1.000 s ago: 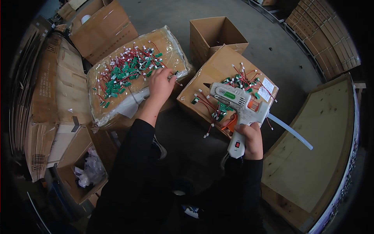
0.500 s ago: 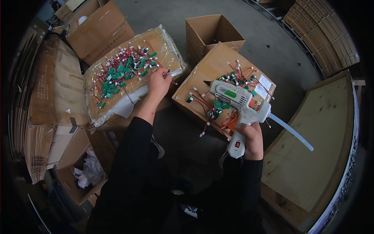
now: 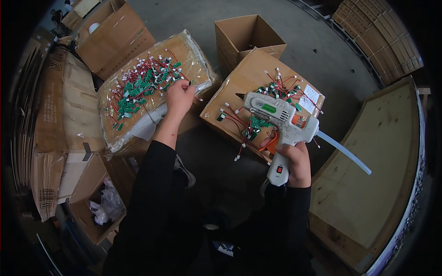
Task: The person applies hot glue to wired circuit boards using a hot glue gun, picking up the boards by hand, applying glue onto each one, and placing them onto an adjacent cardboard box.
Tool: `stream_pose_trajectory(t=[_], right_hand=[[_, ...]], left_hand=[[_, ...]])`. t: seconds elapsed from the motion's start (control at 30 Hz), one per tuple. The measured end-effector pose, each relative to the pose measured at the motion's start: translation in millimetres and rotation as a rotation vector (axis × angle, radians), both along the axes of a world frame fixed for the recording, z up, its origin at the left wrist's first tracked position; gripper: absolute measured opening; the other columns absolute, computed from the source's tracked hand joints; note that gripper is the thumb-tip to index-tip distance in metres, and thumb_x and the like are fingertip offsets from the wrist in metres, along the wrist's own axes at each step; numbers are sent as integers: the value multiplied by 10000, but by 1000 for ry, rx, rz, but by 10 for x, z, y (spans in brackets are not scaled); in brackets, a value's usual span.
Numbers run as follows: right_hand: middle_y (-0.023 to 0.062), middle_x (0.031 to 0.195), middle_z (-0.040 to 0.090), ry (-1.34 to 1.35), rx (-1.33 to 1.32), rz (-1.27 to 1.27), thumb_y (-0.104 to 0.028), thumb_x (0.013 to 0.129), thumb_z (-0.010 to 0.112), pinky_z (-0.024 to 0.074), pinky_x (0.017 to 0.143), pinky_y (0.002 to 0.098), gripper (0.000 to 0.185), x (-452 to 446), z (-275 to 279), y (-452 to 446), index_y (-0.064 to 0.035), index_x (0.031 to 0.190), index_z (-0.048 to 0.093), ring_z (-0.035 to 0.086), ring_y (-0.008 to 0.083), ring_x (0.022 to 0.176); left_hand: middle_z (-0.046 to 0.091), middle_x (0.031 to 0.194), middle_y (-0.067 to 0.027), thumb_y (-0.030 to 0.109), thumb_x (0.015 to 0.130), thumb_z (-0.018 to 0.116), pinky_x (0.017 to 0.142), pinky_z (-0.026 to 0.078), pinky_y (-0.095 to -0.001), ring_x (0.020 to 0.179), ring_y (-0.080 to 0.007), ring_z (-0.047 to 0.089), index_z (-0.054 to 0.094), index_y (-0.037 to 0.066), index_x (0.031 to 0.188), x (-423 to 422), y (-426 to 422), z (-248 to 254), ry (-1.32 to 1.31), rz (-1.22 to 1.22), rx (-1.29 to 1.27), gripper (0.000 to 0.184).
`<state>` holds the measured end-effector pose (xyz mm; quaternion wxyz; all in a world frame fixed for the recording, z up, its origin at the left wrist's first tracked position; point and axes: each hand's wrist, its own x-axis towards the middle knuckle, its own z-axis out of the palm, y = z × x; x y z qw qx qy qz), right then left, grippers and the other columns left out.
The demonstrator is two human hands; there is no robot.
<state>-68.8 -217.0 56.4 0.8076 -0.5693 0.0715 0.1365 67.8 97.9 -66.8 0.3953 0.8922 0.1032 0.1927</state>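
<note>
My right hand is wrapped round the handle of a white glue gun with an orange trigger. Its nozzle points left, and a clear glue stick sticks out of its back end. With fingertips pinched, my left hand holds a small circuit board, mostly hidden; a red wire with a white plug shows below the fingers. Beside that hand, a pile of green circuit boards with red wires covers a taped carton. More wired boards lie under the glue gun on a second carton.
An open cardboard box stands behind the second carton. At lower left, another open box has plastic bags in it. A wooden panel stands on the right, and stacked cartons stand at the back right.
My left hand has shifted slightly left, still pinching the small board. The glue gun sits slightly further left in view, and the whole view has shifted a little.
</note>
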Motion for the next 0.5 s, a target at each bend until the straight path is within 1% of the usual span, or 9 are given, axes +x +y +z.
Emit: stream_pose_trajectory(t=[0.07,0.1,0.17,0.27,0.3,0.37,0.4,0.47,0.5], right_hand=[[138,966,665,-22,58,-9,-53,701,527,448,879,318,511,-14,-30,3,78,1195,532,615,229,957],[138,966,665,-22,58,-8,-53,701,527,448,879,318,511,-13,-31,0,78,1195,532,615,229,957],[140,970,665,-47,69,24,-55,700,527,451,881,323,509,-10,-31,-8,82,1191,532,616,232,959],[144,970,664,-4,37,-5,-57,702,522,453,888,331,509,-34,1,-2,84,1191,526,619,236,956],[144,970,664,-4,37,-5,-57,702,522,453,888,331,509,-37,5,2,84,1191,526,619,236,956],[149,968,663,8,35,-12,-60,704,520,454,899,339,512,-34,12,10,85,1195,517,623,244,954],[149,968,663,9,35,-9,-60,704,520,454,899,339,512,-25,17,14,85,1195,517,623,244,954],[152,965,662,-18,37,9,-58,705,517,455,905,343,513,-13,18,28,88,1197,509,626,251,952],[152,965,662,-17,39,10,-58,705,517,455,905,343,513,-13,7,37,88,1197,509,626,251,952]], left_hand=[[693,801,-136,174,783,653,713,529,-374,747,-281,675,671,11,879,-23,3,10,5,21,-42,190],[693,801,-136,174,783,653,713,529,-374,747,-281,675,671,11,879,-21,9,5,5,21,-42,190],[706,838,-137,153,837,638,706,527,-332,747,-228,684,655,-18,946,-6,16,6,59,38,32,203],[713,862,-137,141,887,592,704,526,-339,761,-218,684,623,-22,991,13,31,-6,114,54,149,195],[713,862,-137,141,887,592,704,526,-339,761,-218,684,623,-22,991,50,80,-50,114,55,149,195],[705,841,-150,133,881,570,730,520,-390,788,-300,685,604,2,982,99,161,-45,28,78,-80,169],[705,841,-150,133,881,570,730,520,-390,788,-300,685,604,2,982,85,155,-8,28,80,-80,169],[707,842,-147,118,888,564,734,517,-389,789,-298,683,588,-6,1035,36,149,142,-141,102,-131,194],[707,842,-147,118,888,564,734,517,-389,789,-298,683,588,-6,1035,28,172,226,-140,103,-129,194]])
